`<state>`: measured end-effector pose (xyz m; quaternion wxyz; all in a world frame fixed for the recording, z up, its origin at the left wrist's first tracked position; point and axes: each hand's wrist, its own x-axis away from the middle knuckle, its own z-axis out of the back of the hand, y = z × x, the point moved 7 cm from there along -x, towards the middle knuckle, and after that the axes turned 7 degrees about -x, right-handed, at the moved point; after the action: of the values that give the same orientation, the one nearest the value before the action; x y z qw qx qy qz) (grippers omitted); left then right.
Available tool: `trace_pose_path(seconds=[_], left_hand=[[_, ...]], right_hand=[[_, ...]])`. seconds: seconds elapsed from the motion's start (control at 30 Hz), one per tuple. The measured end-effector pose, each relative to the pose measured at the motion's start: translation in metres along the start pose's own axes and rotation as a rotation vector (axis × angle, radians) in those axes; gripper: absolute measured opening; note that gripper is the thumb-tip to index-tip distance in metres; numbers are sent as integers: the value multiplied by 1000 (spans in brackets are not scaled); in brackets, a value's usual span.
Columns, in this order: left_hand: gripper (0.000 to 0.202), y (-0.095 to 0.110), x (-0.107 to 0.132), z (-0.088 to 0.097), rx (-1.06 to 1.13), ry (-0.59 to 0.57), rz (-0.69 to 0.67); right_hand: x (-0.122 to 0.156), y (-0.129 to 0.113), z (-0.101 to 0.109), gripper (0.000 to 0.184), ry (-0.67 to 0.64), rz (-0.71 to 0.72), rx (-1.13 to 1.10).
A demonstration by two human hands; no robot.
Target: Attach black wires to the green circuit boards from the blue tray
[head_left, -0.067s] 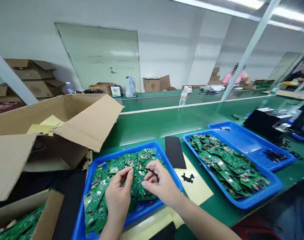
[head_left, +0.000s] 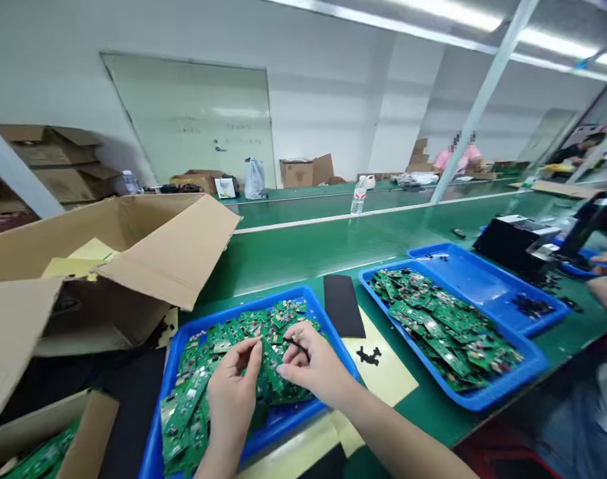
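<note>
A green circuit board (head_left: 269, 362) tilts on edge over heaped boards (head_left: 191, 399), thin black strip (head_left: 298, 345) beside it.

**Fingers Covering the Board, Edges Cutting the Rest**

The left hand (head_left: 232, 399) is pinching a circuit board (head_left: 270, 362), and its fingers (head_left: 253, 356) and the right hand (head_left: 316, 369) are covering much of it. A black strip (head_left: 298, 344) is peeking from under the right thumb, too small to make out. The blue tray (head_left: 283, 418) and the small cardboard box (head_left: 91, 432) are running off the bottom edge. A co-worker's hands (head_left: 605, 283) are getting cut off at the right edge. Writing on the whiteboard (head_left: 193, 120) is showing too small to read.
</note>
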<state>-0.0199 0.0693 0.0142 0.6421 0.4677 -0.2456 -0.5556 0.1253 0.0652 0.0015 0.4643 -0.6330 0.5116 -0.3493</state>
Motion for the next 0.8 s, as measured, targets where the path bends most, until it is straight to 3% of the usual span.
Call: trace_pose_path(seconds=[0.1, 0.17, 0.3, 0.4, 0.5, 0.57, 0.67, 0.8], left_hand=[[44, 1, -4, -7, 72, -82, -18], [50, 2, -4, -11, 149, -121, -22], [54, 3, -8, -4, 151, -80, -27], [50, 7, -13, 11, 22, -11, -49], [48, 6, -23, 26, -139, 13, -62], [48, 1, -30, 34, -254, 1, -69], [42, -7, -40, 52, -473, 15, -90], [30, -22, -38, 70, -794, -81, 20]], right_hand=[[-7, -5, 10, 40, 23, -15, 60], [-9, -16, 33, 42, 135, -3, 188], [5, -57, 121, 41, 496, 30, 412], [29, -94, 201, 36, 803, 21, 555], [47, -120, 259, 27, 1025, -43, 700], [53, -129, 281, 26, 1123, -97, 789], [59, -136, 296, 27, 1210, -176, 907], [70, -150, 301, 23, 1186, -168, 1041]])
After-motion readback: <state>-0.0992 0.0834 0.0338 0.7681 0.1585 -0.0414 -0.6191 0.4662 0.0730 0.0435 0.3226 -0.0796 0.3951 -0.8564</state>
